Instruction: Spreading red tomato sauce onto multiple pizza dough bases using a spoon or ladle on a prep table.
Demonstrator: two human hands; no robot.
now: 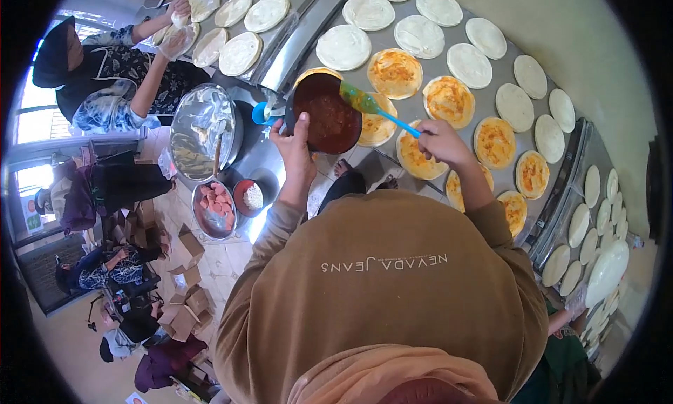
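My left hand (297,151) holds a dark bowl of red sauce (326,114) by its near left side, thumb over the rim. In my right hand (444,145) is the blue handle of a green spatula (360,98), whose sauce-smeared head lies over the bowl's right edge. Round flat dough bases stand in rows on the metal table (376,33) around the bowl. Several near me bear orange-red sauce, such as one dough base (395,72) just beyond the spatula. Farther off, plain pale bases (419,37) show no red sauce.
At left stand a large metal bowl (179,154) with pale paste, a bowl of pink pieces (199,214), a small bowl of white bits (252,198) and a blue cup (259,113). A co-worker's gloved hand (177,42) is over dough at upper left. Cardboard boxes (181,317) lie on the floor.
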